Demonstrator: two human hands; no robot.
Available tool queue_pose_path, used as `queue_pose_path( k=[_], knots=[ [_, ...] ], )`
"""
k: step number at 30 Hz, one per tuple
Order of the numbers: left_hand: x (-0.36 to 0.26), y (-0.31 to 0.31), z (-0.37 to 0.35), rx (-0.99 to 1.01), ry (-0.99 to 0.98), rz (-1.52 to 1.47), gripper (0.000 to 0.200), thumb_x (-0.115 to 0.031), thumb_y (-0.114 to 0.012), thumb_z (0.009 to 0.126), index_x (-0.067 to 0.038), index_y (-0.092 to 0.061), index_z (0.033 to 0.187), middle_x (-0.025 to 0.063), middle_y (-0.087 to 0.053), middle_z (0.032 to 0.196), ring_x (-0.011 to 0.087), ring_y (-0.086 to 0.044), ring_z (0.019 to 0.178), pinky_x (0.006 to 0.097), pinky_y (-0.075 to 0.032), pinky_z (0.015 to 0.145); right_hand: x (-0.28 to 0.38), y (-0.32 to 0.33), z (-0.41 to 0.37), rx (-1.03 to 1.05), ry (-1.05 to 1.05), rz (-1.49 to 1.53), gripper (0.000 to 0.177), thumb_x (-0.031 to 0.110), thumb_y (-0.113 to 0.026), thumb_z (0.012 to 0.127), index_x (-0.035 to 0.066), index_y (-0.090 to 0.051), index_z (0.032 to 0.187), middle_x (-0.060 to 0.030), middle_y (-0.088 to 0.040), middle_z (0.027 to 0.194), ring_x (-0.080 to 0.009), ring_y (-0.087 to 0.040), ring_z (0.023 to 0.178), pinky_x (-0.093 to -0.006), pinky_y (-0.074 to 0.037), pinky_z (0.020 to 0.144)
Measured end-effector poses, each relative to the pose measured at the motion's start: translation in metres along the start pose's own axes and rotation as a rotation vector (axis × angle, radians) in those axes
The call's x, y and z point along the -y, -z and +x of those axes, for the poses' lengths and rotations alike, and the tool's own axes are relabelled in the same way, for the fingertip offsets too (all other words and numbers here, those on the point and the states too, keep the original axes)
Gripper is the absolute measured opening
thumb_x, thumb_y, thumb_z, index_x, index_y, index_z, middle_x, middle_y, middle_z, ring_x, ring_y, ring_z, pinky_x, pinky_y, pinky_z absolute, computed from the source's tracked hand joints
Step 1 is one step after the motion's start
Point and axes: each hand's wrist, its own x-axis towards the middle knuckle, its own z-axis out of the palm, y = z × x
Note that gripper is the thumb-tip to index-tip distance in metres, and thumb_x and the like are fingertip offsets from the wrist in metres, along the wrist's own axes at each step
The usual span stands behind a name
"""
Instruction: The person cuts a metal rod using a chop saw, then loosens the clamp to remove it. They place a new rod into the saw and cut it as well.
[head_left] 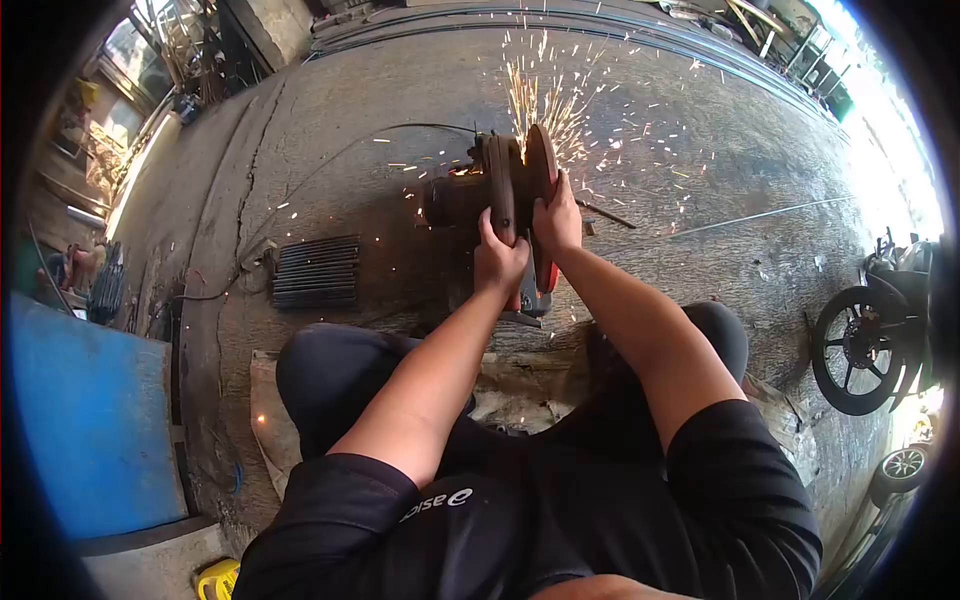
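A cut-off saw (503,180) stands on the floor in front of me, with a dark motor body (450,200) on its left side. My left hand (500,258) is closed around the near end of the saw's brown arm. Against the reddish round disc guard (543,165) on the saw's right side, my right hand (558,218) grips the near edge, its fingers partly hidden. Bright sparks (530,100) spray away from the far side of the saw. The spot being cut is hidden behind the arm and guard.
Left of the saw lies a row of dark metal bars (316,272). A blue panel (90,410) stands at the far left. A motorcycle wheel (857,350) is at the right. Long metal rods (420,22) lie along the back, and a cable (340,155) curves over the floor.
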Motion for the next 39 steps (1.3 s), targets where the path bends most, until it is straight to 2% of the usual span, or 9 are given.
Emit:
queue_pose_path(
  k=[5,9,14,21,23,26,39],
  knots=[
    [0.001,0.001,0.0,0.008,-0.014,-0.012,0.074,-0.022,-0.063,0.079,-0.013,-0.026,0.142,0.0273,-0.067,0.092,0.0476,-0.064,0.084,0.0532,-0.052,0.075,-0.008,-0.007,0.001,-0.09,0.111,-0.016,0.066,0.014,-0.054,0.084,-0.004,-0.029,0.143,-0.0304,-0.047,0.133,-0.0438,-0.05,0.119,-0.0464,-0.044,0.099],
    [0.001,0.003,-0.001,0.009,-0.014,0.008,0.073,-0.022,-0.063,0.079,-0.013,-0.026,0.142,0.0274,-0.066,0.091,0.0475,-0.064,0.084,0.0531,-0.052,0.075,-0.003,-0.006,0.0,-0.062,0.051,-0.027,0.067,0.013,-0.054,0.084,-0.005,-0.029,0.143,-0.0303,-0.047,0.133,-0.0435,-0.05,0.12,-0.0457,-0.043,0.1],
    [-0.004,0.005,-0.001,0.024,0.005,0.009,0.073,-0.021,-0.062,0.08,-0.013,-0.025,0.142,0.0286,-0.066,0.093,0.0479,-0.064,0.086,0.0533,-0.052,0.076,-0.012,-0.01,0.002,-0.11,0.129,-0.017,0.067,0.013,-0.054,0.083,-0.005,-0.029,0.143,-0.0306,-0.047,0.133,-0.0435,-0.05,0.12,-0.0459,-0.043,0.1],
    [0.002,0.001,0.0,0.005,-0.03,0.006,0.073,-0.021,-0.061,0.08,-0.013,-0.024,0.142,0.0294,-0.066,0.092,0.0484,-0.064,0.085,0.0543,-0.052,0.076,-0.005,-0.004,0.0,-0.061,0.063,-0.011,0.067,0.013,-0.054,0.083,-0.004,-0.028,0.143,-0.0298,-0.048,0.133,-0.0438,-0.051,0.119,-0.0466,-0.043,0.099],
    [0.007,-0.002,0.002,-0.001,-0.044,0.008,0.073,-0.021,-0.062,0.08,-0.012,-0.025,0.141,0.0285,-0.066,0.091,0.048,-0.064,0.085,0.0538,-0.052,0.075,-0.005,-0.005,0.0,-0.065,0.03,0.005,0.067,0.015,-0.057,0.084,-0.003,-0.031,0.143,-0.0307,-0.051,0.13,-0.0446,-0.051,0.118,-0.0461,-0.042,0.1],
    [0.005,-0.001,0.0,-0.017,-0.072,-0.001,0.072,-0.021,-0.064,0.08,-0.011,-0.026,0.141,0.0276,-0.067,0.09,0.0474,-0.065,0.084,0.0532,-0.052,0.073,-0.003,-0.002,-0.001,-0.042,0.033,-0.006,0.066,0.013,-0.052,0.084,-0.002,-0.028,0.144,-0.0294,-0.048,0.133,-0.0453,-0.051,0.118,-0.0474,-0.043,0.098],
    [0.026,-0.012,0.002,-0.069,-0.138,0.058,0.075,-0.021,-0.065,0.08,-0.009,-0.025,0.142,0.0261,-0.067,0.089,0.0474,-0.065,0.08,0.0536,-0.051,0.069,-0.009,-0.004,-0.003,-0.028,0.091,-0.027,0.066,0.014,-0.052,0.088,-0.005,-0.025,0.144,-0.0312,-0.045,0.135,-0.0446,-0.051,0.118,-0.0464,-0.044,0.098]
  ],
)
